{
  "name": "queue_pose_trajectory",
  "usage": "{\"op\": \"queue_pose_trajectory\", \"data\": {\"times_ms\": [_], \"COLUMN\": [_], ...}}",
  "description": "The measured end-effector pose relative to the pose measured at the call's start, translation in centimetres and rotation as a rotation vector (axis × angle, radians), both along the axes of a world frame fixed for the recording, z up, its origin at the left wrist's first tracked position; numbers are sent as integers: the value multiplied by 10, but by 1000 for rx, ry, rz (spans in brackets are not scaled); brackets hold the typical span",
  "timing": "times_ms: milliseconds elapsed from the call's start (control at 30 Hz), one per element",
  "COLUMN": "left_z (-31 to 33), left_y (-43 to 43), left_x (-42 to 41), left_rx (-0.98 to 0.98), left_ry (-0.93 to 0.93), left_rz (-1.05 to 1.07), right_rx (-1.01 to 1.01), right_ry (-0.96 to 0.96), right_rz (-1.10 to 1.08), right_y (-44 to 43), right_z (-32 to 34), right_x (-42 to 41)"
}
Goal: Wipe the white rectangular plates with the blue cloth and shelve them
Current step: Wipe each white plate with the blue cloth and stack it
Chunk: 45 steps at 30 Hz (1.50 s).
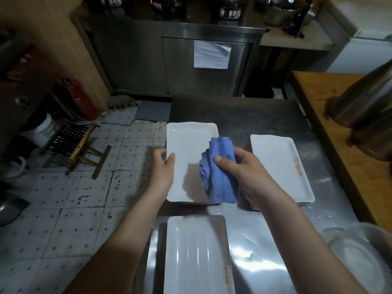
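Note:
My left hand (162, 166) grips the left edge of a white rectangular plate (186, 143), held above the steel table. My right hand (239, 168) is closed on the bunched blue cloth (218, 179), which lies against the plate's right side and hides part of it. A second white plate (277, 166) with orange marks rests on the table to the right. A third white plate (195, 255) lies nearest me at the table's front.
The steel table (254, 115) borders a wooden counter (331, 124) on the right, with a large metal pot (364, 111) over it. A clear lidded container (360, 251) sits at the front right. Tiled floor, a folding stool (74, 143) and a red extinguisher (80, 98) lie left.

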<state>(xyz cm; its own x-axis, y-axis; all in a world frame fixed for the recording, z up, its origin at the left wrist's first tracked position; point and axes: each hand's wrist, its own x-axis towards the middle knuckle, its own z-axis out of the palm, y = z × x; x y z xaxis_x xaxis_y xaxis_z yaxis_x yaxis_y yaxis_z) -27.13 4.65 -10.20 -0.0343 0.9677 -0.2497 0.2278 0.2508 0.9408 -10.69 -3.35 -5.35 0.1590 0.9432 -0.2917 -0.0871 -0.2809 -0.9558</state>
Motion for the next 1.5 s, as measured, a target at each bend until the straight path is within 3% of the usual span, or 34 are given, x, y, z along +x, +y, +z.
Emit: {"op": "queue_pose_trajectory", "data": {"times_ms": [167,267,400,433,633,767,900,1100,1267,1367,1500], "left_z": [27,38,51,55,66,66,68,74,76,75,74], "left_y": [-42,-67,-96,-102,-120,-134,-141,-137,-145,-152,-151], "left_x": [-1,-6,-15,-18,-26,-26,-31,-51,-46,-40,-47], "left_rx": [-59,-76,-83,-91,-57,9,-41,-26,-68,-69,-110], "left_ry": [-171,-207,-237,-250,-289,-299,-274,-275,-292,-276,-325], "left_rz": [-42,-25,10,7,-20,-55,-89,-15,-12,-23,-12], "right_rx": [11,42,162,204,287,353,228,110,248,270,118], "right_ry": [-187,-542,-1192,-1253,-1382,-1538,-1659,-1611,-1400,-1499,-1596], "right_rz": [110,76,46,49,501,421,322,246,471,436,262], "right_y": [-11,-24,-54,-60,-83,-63,-34,-83,-93,-65,-46], "right_z": [22,23,18,19,13,23,29,9,10,20,27], "right_x": [-43,-66,-79,-81,-96,-87,-63,-60,-97,-92,-66]}}
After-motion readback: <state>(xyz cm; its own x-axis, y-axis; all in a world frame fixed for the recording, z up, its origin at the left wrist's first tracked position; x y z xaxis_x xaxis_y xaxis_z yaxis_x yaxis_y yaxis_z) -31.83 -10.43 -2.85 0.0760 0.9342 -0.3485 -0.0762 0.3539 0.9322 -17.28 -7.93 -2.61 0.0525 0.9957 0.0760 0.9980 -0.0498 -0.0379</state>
